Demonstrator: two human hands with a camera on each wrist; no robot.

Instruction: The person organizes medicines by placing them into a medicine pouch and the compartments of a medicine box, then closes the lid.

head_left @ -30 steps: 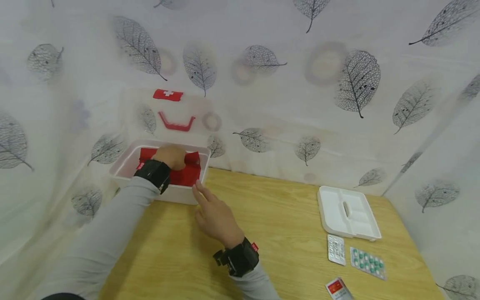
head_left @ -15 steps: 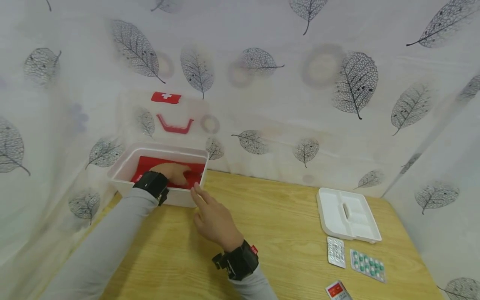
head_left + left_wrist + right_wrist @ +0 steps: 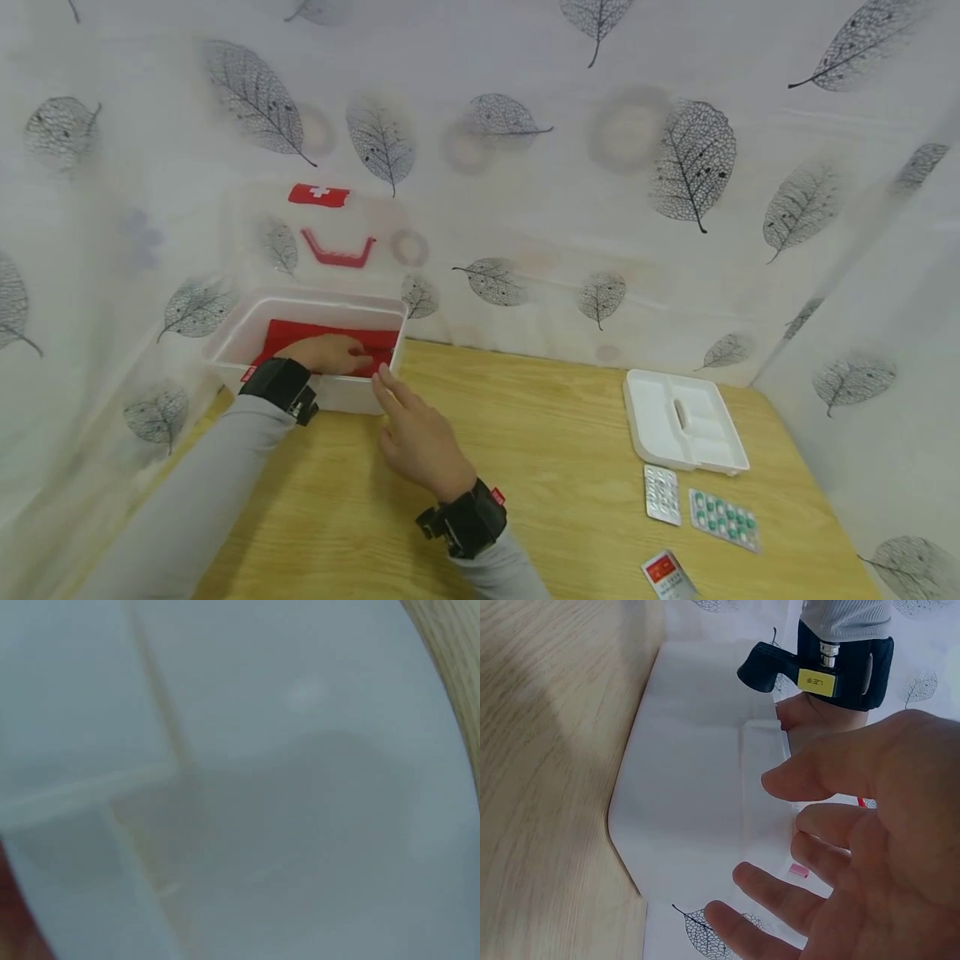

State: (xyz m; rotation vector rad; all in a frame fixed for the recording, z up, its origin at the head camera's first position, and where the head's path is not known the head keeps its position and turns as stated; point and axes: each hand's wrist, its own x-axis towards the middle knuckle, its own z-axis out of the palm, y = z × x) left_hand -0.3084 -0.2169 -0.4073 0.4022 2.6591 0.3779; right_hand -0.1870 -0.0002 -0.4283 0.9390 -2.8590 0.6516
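Note:
A white first-aid box [image 3: 341, 397] stands at the back left of the table, with a red cloth [image 3: 288, 333] lying inside. My left hand [image 3: 324, 353] reaches over the front wall and rests on the cloth, its fingers pointing right; the fingertips are partly hidden in the box. In the right wrist view, the outer wall of the box [image 3: 690, 772] faces the camera. My right hand [image 3: 422, 442] touches the front right corner of the rim with its extended index and middle fingers. Only a blurred white surface [image 3: 315, 825] fills the left wrist view.
Behind the box are a red handle [image 3: 339, 258] and a red label with a white cross [image 3: 318, 195]. At right lie a white compartment tray [image 3: 652, 417], a silver blister pack [image 3: 662, 495], a green-and-white capsule pack [image 3: 724, 520] and a red-and-silver packet [image 3: 669, 575].
The red cloth, bunched up around my left hand earlier, now lies flatter and lower in the box. My left hand has sunk toward the front wall. The right hand stays at the rim.

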